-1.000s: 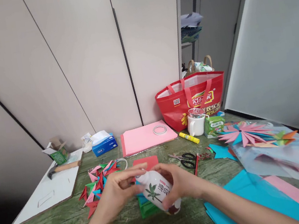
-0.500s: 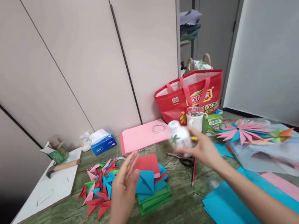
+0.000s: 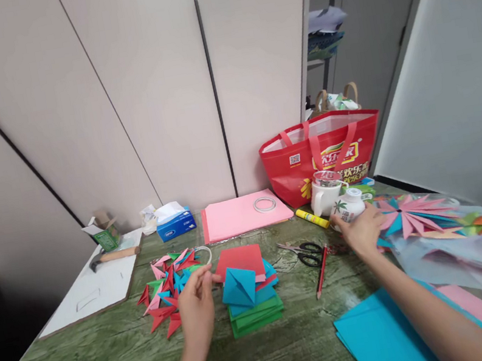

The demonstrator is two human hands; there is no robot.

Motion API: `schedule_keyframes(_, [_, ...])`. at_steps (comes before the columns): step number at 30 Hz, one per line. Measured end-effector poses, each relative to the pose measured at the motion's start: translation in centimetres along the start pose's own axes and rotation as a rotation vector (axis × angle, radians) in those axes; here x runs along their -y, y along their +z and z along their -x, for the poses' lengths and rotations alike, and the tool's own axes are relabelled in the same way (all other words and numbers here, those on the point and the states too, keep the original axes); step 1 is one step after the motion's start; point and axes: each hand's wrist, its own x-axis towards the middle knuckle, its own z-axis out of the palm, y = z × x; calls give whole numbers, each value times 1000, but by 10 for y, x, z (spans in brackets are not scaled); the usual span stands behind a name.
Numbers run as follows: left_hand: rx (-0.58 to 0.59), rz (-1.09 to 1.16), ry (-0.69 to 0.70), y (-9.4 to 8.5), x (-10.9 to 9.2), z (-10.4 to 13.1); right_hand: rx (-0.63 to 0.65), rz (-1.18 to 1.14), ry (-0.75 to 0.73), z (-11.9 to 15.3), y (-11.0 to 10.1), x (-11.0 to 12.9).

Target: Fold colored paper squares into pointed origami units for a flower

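My right hand (image 3: 362, 228) is closed round a small white bottle (image 3: 347, 204) with a green leaf print and a white cap. It holds the bottle low, beside a white mug (image 3: 324, 197) and a yellow glue stick (image 3: 312, 218). My left hand (image 3: 196, 302) is loosely bent and open, nothing visible in it. Its fingertips are close to the left edge of a red paper stack (image 3: 238, 261). In front of that lie a folded blue paper (image 3: 239, 287) and green papers (image 3: 257, 316). Folded red, pink and blue paper pieces (image 3: 170, 297) lie behind my left hand.
Scissors (image 3: 303, 251) and a red pencil (image 3: 321, 272) lie mid-table. Blue sheets (image 3: 381, 329) are under my right forearm. Paper stars (image 3: 413, 216) rest on plastic at right. Behind stand a red bag (image 3: 286, 176) and tissue box (image 3: 176, 223); a hammer (image 3: 115, 256) lies left.
My right hand has moved the white bottle right and down to beside the mug, uncovering the glue stick and scissors. My left hand's fingers have bent from stretched out. The view has shifted.
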Motion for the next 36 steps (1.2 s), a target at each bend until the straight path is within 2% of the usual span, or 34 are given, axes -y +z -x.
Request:
schedule_keyframes(5, [94,-136,42,6,24,0,16,-17,-37,-4,7,1])
schedule_keyframes(10, [137,-369,64,13,30,7,-30,-55,-36,5,2,11])
schedule_keyframes(15, [151,-476,48,17,41,9,-192,-156,-129,23,-20,44])
schedule_keyframes(16, [153,-473,50,17,43,9,-168,-219,-164,29,-25,54])
schedule_keyframes(17, [152,-467,58,18,45,9,-79,-288,-208,36,-29,64])
schedule_keyframes(19, [136,-455,77,19,47,9,255,-441,-277,53,-35,86])
schedule_keyframes(21, [112,-440,83,19,46,10,665,-512,-242,76,-38,107])
schedule_keyframes(23, [81,-410,65,19,43,10,894,-592,-217,98,-38,124])
schedule_keyframes(24, [71,-379,47,19,41,10,947,-633,-262,108,-37,131])
schedule_keyframes(26, [88,-249,-20,17,35,9,994,-725,-242,124,-34,141])
schedule_keyframes(30, [326,209,-162,16,19,8,1158,-986,-22,140,-28,148])
schedule_keyframes(32, [410,303,-196,17,11,9,1154,-1060,74,144,-27,150])
schedule_keyframes(36, [327,367,-148,23,5,18,1047,-1079,119,152,-25,148])
